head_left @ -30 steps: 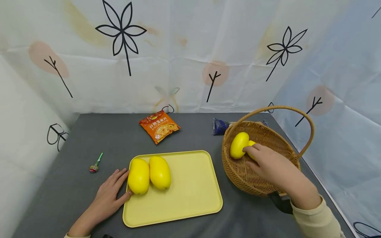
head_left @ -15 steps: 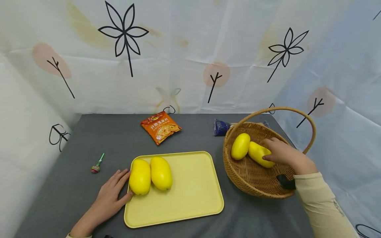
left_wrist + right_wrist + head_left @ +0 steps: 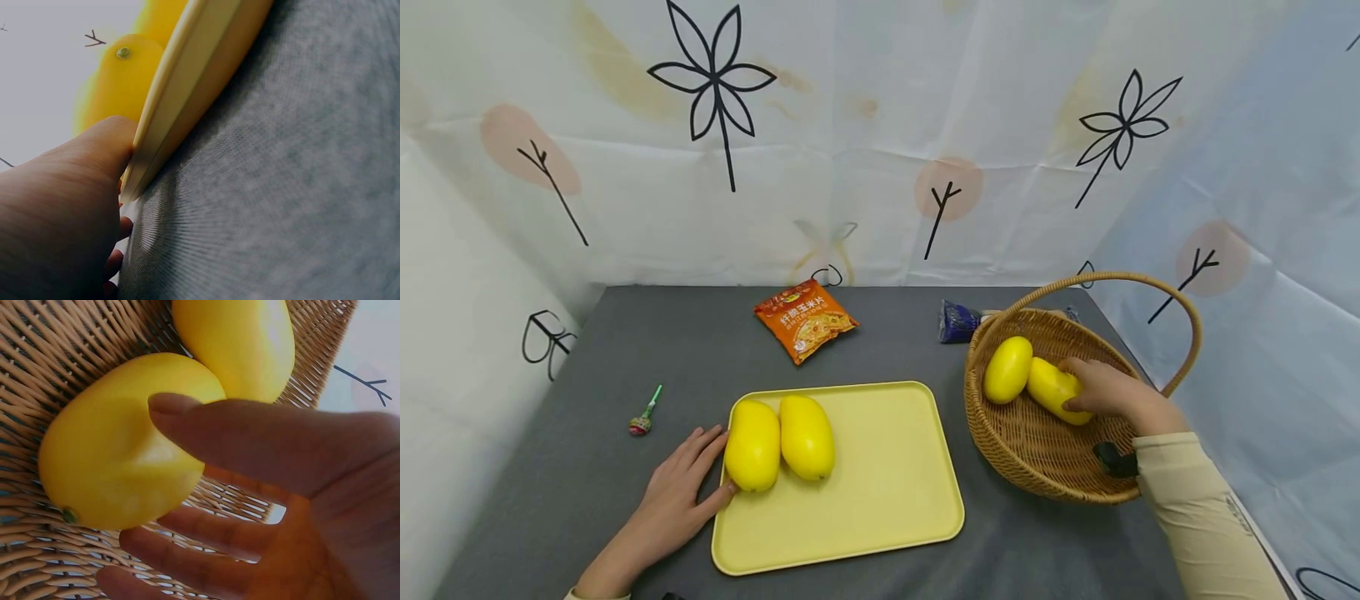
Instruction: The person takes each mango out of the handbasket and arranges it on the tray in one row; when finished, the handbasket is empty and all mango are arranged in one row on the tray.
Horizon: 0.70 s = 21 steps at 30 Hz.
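Note:
Inside the wicker basket point(image 3: 1022, 467) lie two yellow mangoes. My right hand point(image 3: 1108, 392) holds the right-hand mango point(image 3: 1049, 388), thumb across its top and fingers along its far side; in the right wrist view that mango point(image 3: 119, 450) shows a small green stem end. The other mango point(image 3: 1008, 371) leans beside it. My left hand point(image 3: 673, 500) rests at the left edge of the yellow tray point(image 3: 880, 483), thumb over the rim and fingers extended along the side. Two more mangoes point(image 3: 752, 445) stand side by side on the tray's left part.
Behind the tray lies an orange snack bag point(image 3: 806, 321). A lollipop point(image 3: 645, 412) is on the grey tabletop point(image 3: 572, 467) to the left. A dark blue packet point(image 3: 958, 322) sits partly behind the basket, whose tall handle point(image 3: 1195, 333) arches over its right side.
Within the basket, my right hand has shifted right and wrapped round the mango, which now shows more fully. The basket has moved slightly right. My left hand stays at the tray.

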### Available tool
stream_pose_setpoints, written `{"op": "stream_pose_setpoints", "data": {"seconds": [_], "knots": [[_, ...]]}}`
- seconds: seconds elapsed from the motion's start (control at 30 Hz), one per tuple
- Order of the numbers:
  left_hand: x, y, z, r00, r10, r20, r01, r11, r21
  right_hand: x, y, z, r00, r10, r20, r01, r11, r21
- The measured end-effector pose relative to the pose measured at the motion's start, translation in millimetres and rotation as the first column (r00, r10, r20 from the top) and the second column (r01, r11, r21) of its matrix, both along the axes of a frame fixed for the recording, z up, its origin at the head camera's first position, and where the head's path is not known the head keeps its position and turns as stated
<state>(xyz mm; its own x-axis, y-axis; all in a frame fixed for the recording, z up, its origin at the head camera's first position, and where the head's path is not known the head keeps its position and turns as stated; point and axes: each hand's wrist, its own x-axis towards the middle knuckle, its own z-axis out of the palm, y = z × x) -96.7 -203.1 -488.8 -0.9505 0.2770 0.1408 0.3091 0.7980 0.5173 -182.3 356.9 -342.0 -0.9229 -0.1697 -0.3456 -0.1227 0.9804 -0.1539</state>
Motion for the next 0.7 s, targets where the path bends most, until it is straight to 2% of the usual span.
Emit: {"op": "stream_pose_setpoints", "data": {"seconds": [0.43, 0.7], "knots": [[-0.5, -0.8, -0.6, 1.000, -0.006, -0.022, 0.006, 1.000, 0.016, 1.4, 0.4, -4.2, 1.000, 0.017, 0.016, -0.017, 1.000, 0.010], [-1.0, -1.1, -0.9, 1.000, -0.003, -0.002, 0.003, 1.000, -0.001, 1.0, -2.0, -4.4, 0.995, -0.001, 0.101, -0.002, 0.999, 0.034]]}}
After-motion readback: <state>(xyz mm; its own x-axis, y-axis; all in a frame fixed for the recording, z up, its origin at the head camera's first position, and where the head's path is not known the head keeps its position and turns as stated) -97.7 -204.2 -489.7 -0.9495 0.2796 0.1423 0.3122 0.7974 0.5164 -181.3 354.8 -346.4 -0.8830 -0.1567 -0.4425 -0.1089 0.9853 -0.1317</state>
